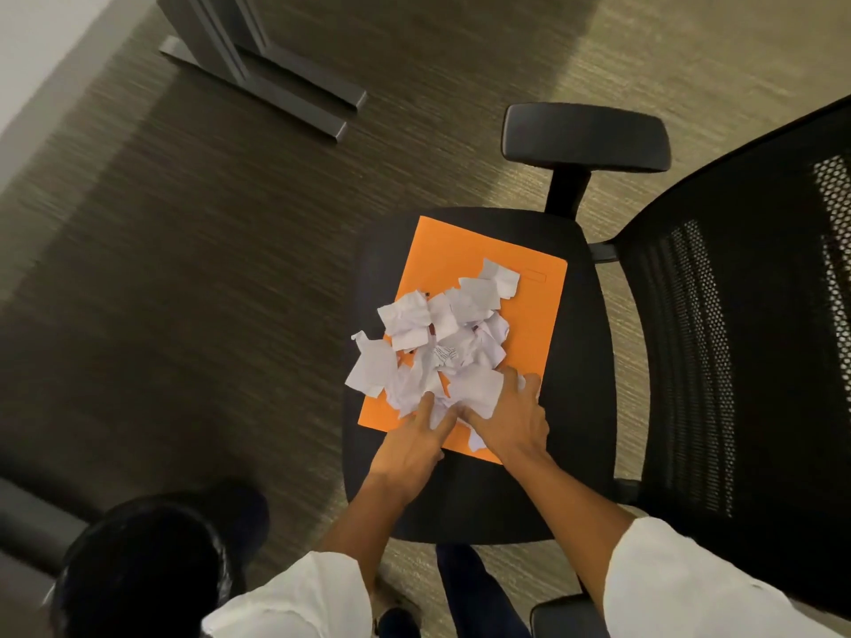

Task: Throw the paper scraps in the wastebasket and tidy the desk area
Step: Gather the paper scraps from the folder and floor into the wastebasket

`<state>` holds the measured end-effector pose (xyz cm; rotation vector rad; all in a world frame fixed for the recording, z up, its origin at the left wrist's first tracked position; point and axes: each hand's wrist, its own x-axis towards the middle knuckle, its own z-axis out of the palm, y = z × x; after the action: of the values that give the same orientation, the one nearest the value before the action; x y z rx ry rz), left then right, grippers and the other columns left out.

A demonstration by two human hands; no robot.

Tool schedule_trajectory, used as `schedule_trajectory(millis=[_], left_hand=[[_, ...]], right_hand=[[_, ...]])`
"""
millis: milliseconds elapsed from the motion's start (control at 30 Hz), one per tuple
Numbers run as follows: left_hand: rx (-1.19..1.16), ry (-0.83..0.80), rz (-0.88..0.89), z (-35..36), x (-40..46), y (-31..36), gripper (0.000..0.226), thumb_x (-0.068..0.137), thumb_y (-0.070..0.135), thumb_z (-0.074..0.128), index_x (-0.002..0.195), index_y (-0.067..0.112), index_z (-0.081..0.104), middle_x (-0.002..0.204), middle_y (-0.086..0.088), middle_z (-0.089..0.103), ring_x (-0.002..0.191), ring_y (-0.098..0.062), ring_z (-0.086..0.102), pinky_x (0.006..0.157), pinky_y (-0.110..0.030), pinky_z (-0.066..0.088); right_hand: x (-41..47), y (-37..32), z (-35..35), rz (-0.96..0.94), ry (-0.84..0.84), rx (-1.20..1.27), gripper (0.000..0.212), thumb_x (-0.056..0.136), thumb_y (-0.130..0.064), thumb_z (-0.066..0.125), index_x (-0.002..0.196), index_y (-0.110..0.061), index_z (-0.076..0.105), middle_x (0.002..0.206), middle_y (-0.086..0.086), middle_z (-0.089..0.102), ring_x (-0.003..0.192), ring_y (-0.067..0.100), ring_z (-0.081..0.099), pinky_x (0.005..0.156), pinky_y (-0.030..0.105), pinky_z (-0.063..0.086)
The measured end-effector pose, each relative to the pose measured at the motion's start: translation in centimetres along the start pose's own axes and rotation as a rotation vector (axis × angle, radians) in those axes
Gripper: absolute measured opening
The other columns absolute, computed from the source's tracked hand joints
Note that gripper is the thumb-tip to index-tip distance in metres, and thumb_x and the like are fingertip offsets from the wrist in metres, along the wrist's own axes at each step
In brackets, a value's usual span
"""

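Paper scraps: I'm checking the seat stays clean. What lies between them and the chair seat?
An orange folder, in the head view, lies between paper scraps and seat.

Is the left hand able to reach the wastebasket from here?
Probably yes: the wastebasket sits low beside the left hand, nothing between them, though that hand is busy gathering paper scraps.

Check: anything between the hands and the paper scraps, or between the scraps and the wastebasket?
Nothing blocks the hands: left hand and right hand already touch the paper scraps, piled on the orange folder on the chair seat. The black wastebasket sits lower left with nothing visible between.
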<state>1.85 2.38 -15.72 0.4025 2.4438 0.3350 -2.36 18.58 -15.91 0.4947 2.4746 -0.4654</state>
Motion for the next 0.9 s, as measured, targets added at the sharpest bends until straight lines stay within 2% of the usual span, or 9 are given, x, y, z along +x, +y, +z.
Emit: schedule_trajectory(millis=[133,300,367,500,600,667,733,800,900], left_hand=[[-0.029,0.004,0.004,-0.1,-0.1,0.0,0.07,0.093,0.001,0.054,0.153,0.025,0.026,0.158,-0.016,0.022,0.108,-0.037,0.06,0.081,-0.043,0.055],[-0.218,0.059,-0.027,-0.8,0.4,0.4,0.049,0.1,0.011,0.048,0.146,0.025,0.042,0.142,-0.01,0.045,0.11,-0.039,0.061,0.089,-0.041,0.052],[-0.394,0.087,-0.071,-1.4,0.8,0.8,0.046,0.098,0.01,0.053,0.143,0.025,0.051,0.14,-0.007,0.052,0.119,-0.035,0.059,0.099,-0.041,0.051],[-0.924,0.24,-0.222,-2.7,0.8,1.2,0.045,0.087,0.013,0.072,0.131,0.022,0.064,0.137,0.001,0.061,0.128,-0.015,0.053,0.105,-0.023,0.038],[-1.214,0.403,-0.287,-3.2,0.6,1.2,0.041,0.08,0.014,0.082,0.118,0.024,0.07,0.127,0.004,0.064,0.116,-0.009,0.056,0.1,-0.027,0.047],[-1.427,0.421,-0.331,-3.6,0.5,1.2,0.037,0.079,0.011,0.084,0.11,0.027,0.071,0.128,-0.001,0.063,0.106,-0.013,0.062,0.081,-0.028,0.058],[-1.607,0.406,-0.375,-3.6,0.1,1.1,0.035,0.079,0.009,0.084,0.107,0.027,0.073,0.129,-0.005,0.062,0.105,-0.022,0.066,0.074,-0.038,0.063],[-1.691,0.392,-0.403,-3.3,-0.3,1.1,0.034,0.079,0.009,0.083,0.107,0.027,0.073,0.128,-0.006,0.061,0.106,-0.028,0.066,0.076,-0.047,0.063],[-1.739,0.436,-0.401,-3.0,-1.1,0.9,0.033,0.08,0.01,0.083,0.104,0.029,0.073,0.119,-0.003,0.063,0.099,-0.024,0.067,0.069,-0.04,0.063]], right_hand=[[0.1,1.1,-0.5,-0.018,0.03,0.075,0.063,0.081,-0.052,0.076,0.132,-0.028,0.047,0.13,0.002,0.048,0.103,0.034,0.064,0.07,0.037,0.048],[0.9,3.6,-2.2,0.062,0.006,0.31,0.038,0.088,-0.035,0.073,0.12,-0.029,0.053,0.108,0.003,0.059,0.099,0.03,0.062,0.073,0.039,0.054],[1.2,4.2,-3.0,0.111,0.001,0.443,0.034,0.085,-0.031,0.079,0.11,-0.03,0.055,0.106,0.001,0.062,0.092,0.024,0.062,0.071,0.037,0.056],[0.7,4.9,-4.3,0.154,-0.052,0.749,0.016,0.087,-0.018,0.078,0.091,-0.026,0.065,0.106,0.007,0.073,0.084,0.015,0.068,0.06,0.025,0.053],[-0.5,5.4,-5.1,0.245,-0.133,1.05,0.022,0.089,-0.009,0.073,0.097,-0.029,0.068,0.106,0.002,0.073,0.094,0.02,0.071,0.058,0.026,0.059],[-1.3,5.8,-5.7,0.294,-0.122,1.155,0.023,0.089,-0.008,0.073,0.098,-0.029,0.068,0.105,0.0,0.074,0.095,0.02,0.072,0.06,0.027,0.06],[-1.9,6.1,-6.3,0.326,-0.086,1.268,0.024,0.09,-0.008,0.071,0.104,-0.027,0.068,0.107,0.001,0.075,0.098,0.021,0.072,0.069,0.032,0.059],[-2.6,6.2,-6.7,0.332,-0.091,1.419,0.029,0.091,-0.007,0.068,0.115,-0.023,0.067,0.108,0.004,0.077,0.102,0.023,0.073,0.079,0.037,0.057],[-4.0,4.6,-6.6,0.247,-0.249,1.515,0.037,0.087,-0.009,0.068,0.122,-0.021,0.065,0.114,0.007,0.076,0.104,0.025,0.074,0.084,0.041,0.059]])
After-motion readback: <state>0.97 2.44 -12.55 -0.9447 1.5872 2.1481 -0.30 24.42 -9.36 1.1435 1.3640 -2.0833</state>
